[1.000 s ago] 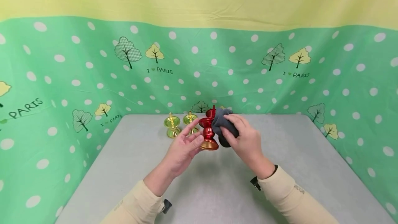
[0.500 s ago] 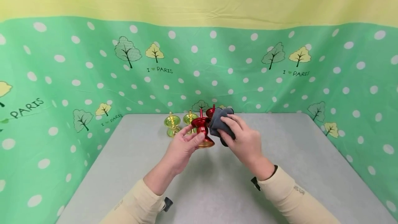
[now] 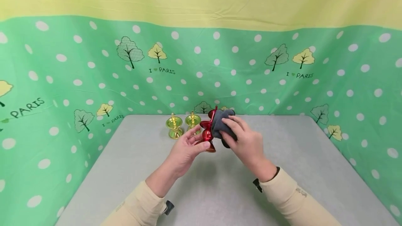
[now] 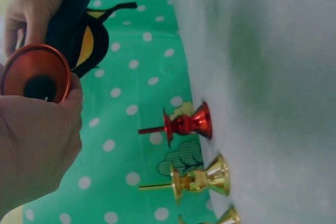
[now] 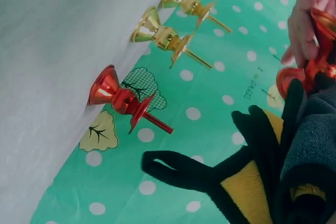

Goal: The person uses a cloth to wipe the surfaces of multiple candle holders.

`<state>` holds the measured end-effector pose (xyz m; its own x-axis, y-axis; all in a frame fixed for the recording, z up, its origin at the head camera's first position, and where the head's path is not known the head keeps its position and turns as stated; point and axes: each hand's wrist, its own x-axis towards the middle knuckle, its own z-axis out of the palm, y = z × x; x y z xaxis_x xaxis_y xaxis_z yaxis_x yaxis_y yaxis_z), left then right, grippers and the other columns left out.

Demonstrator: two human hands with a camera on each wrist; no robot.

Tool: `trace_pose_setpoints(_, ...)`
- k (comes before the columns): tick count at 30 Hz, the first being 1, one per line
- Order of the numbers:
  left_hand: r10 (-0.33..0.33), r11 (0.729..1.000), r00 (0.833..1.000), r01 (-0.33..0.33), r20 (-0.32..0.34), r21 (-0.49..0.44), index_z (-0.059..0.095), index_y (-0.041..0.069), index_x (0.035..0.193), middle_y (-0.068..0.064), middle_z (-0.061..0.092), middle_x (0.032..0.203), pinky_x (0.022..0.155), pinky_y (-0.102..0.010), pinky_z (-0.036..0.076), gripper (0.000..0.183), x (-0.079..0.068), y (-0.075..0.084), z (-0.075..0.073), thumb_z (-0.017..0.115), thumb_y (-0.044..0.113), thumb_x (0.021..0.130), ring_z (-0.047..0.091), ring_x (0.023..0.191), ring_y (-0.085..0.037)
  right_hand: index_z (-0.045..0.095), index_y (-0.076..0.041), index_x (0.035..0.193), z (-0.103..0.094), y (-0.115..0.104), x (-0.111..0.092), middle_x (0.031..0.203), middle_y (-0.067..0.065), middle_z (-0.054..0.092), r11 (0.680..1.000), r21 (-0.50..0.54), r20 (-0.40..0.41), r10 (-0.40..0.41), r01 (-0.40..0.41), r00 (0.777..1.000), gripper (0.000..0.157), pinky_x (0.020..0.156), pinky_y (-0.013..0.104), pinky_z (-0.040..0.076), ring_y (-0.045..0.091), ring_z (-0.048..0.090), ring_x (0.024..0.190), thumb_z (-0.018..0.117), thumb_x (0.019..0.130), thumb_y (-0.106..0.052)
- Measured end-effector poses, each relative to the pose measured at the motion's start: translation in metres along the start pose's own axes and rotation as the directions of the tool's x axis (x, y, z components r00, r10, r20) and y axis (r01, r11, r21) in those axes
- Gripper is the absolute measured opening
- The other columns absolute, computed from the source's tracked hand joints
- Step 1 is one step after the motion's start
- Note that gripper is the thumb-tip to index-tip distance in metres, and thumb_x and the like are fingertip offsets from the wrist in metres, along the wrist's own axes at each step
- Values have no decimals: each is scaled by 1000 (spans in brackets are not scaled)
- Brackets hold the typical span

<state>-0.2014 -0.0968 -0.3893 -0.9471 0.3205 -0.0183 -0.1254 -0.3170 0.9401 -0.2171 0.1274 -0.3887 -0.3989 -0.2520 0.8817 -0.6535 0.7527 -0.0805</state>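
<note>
My left hand (image 3: pixel 185 152) pinches a shiny red candlestick (image 3: pixel 207 135) near its flared foot, above the table. The candlestick leans to the right, and its hollow underside (image 4: pixel 39 64) faces the left wrist view. A grey cloth with black edging (image 3: pixel 222 125) lies against its upper right side, hiding part of the cup and spike. My right hand (image 3: pixel 248 142) grips that cloth between thumb and fingers. In the right wrist view the cloth (image 5: pixel 320 135) shows yellow patches and a hanging black loop.
On the grey table (image 3: pixel 141 184), two gold candlesticks (image 3: pixel 174 127) stand upright at the back. A second red candlestick (image 5: pixel 123 100) stands beside them, mostly hidden behind the cloth in the head view. A green dotted curtain (image 3: pixel 216 72) hangs behind the table.
The held candlestick shifts left and stands straighter half a second ago, then comes back right, tilting against the cloth. My right hand keeps its grip on the cloth and moves little.
</note>
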Motion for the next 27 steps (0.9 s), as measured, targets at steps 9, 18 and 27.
trace_pose_setpoints(9,56,994,997,-61,55,90,29,23,169,-23,61,152,98,-32,63,104,-4,0,2,92,14,86,73,117,-18,75,-13,127,-4,-9,4,123,16,76,998,16,-71,-63,64,996,35,68,47,66,34,80,98,76,102,-37)
trace_pose_setpoints(18,70,992,990,-82,123,97,15,21,173,-22,45,163,100,-28,61,110,-5,2,-1,87,14,91,68,124,-17,76,-10,124,-7,-8,3,121,18,76,996,85,-65,17,-11,998,36,75,50,67,36,80,98,83,96,-30)
trace_pose_setpoints(27,64,991,998,-64,6,119,21,19,171,-19,52,153,97,-31,63,109,-3,-4,8,90,12,88,70,123,-21,75,-11,125,-3,-9,0,121,19,76,999,27,-31,19,-18,999,41,71,49,67,37,80,96,90,89,-23)
